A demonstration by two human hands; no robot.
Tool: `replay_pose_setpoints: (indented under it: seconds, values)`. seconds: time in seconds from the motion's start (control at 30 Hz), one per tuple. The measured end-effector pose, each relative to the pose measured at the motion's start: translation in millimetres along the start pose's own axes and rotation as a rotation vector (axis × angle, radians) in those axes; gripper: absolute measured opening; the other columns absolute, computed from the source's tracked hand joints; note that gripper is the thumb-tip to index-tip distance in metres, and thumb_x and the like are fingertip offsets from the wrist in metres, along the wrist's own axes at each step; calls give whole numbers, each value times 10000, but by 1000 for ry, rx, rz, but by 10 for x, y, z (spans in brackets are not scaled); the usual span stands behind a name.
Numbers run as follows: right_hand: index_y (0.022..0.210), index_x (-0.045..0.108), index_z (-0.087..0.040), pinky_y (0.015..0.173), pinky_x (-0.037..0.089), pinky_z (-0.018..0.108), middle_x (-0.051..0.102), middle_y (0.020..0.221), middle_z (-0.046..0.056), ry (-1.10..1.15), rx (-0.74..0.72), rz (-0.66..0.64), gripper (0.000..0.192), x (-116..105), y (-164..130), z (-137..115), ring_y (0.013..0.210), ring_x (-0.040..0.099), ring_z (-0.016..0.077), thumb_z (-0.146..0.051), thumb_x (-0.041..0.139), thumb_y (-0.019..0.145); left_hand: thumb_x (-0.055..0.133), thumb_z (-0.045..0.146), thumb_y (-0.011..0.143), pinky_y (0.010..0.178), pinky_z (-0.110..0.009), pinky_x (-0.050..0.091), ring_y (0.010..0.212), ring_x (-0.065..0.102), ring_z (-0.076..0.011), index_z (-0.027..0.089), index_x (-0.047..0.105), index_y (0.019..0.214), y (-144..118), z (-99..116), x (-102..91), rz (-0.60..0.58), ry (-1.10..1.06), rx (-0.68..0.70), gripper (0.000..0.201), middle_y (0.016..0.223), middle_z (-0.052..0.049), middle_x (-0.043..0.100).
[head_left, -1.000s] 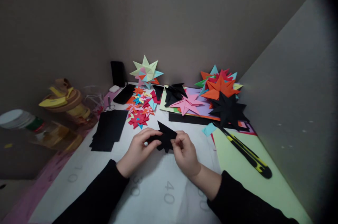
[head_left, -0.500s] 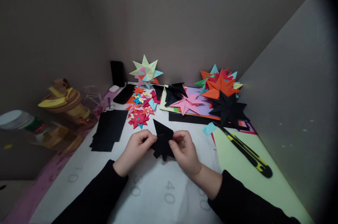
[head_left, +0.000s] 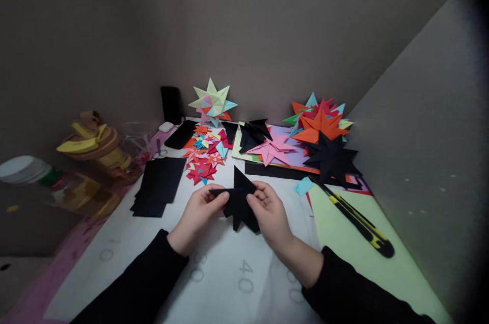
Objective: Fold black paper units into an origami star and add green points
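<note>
A black folded paper star [head_left: 240, 205] with several points is held between my two hands above the white table surface [head_left: 214, 268]. My left hand [head_left: 202, 211] pinches its left side, thumb on top, with one point sticking out past the fingers. On the other side, my right hand [head_left: 270, 214] grips the star's right edge between thumb and curled fingers. One long point rises at the top, and shorter points hang at the bottom. Some of the underside fingers are hidden behind the paper.
Black paper sheets [head_left: 159, 186] lie at the left, near small colourful stars [head_left: 202, 171] and scissors [head_left: 159, 150]. A pink star [head_left: 272, 149], a large black star [head_left: 333, 157] and an orange star [head_left: 321, 125] rest behind. A utility knife [head_left: 359, 222] lies on pale green paper [head_left: 340, 263]. Jar [head_left: 57, 181] at far left.
The black star has been turned in my hands: its top point stands more upright, and another point now shows at the left over my left fingers. Both hands keep their pinch.
</note>
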State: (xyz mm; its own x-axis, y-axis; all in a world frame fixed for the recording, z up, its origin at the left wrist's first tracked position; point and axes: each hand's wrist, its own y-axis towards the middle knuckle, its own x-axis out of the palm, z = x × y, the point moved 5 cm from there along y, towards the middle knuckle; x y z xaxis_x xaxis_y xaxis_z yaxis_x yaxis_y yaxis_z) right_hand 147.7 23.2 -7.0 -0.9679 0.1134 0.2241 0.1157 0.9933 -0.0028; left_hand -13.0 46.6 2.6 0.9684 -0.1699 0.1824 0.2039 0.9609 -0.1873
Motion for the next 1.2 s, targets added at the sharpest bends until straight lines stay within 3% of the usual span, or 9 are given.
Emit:
replay_pose_setpoints:
  seconds: [0.27, 0.47, 0.73, 1.0, 1.2]
  values:
    - [718, 645, -164, 537, 443, 233, 607, 611, 11, -261, 32, -107, 294, 5, -26, 23, 574, 571, 139, -406, 555, 859, 752, 366, 707, 647, -237, 469, 667, 596, -131, 131, 658, 797, -24, -102, 31, 136, -200, -14, 268, 733, -24, 670]
    - [687, 686, -154, 514, 413, 232, 637, 584, 27, -351, 72, -190, 313, 73, -59, 18, 548, 562, 139, -384, 543, 844, 738, 390, 718, 662, -256, 482, 678, 587, -143, 133, 648, 861, -45, -88, 66, 121, -228, -25, 308, 751, -23, 662]
    - [586, 649, -170, 489, 427, 249, 663, 574, 44, -305, 131, -147, 323, 69, -41, 89, 531, 578, 157, -418, 609, 789, 670, 400, 788, 707, -289, 502, 755, 616, -170, 154, 600, 991, -112, 8, 93, 15, -8, 11, 326, 840, -31, 662]
    - [654, 629, -164, 499, 418, 246, 620, 570, 2, -204, 127, -188, 202, 96, -49, 123, 516, 543, 137, -340, 656, 749, 747, 302, 706, 668, -272, 490, 711, 618, -163, 136, 634, 835, -107, 17, 94, 2, 55, -16, 239, 792, -28, 678]
    - [632, 587, -169, 464, 401, 229, 573, 514, -19, -87, 149, -50, 241, 50, -5, 102, 467, 507, 114, -373, 691, 708, 753, 285, 689, 720, -311, 495, 748, 653, -197, 124, 650, 868, -105, -1, 152, -79, 66, -29, 262, 825, -62, 717]
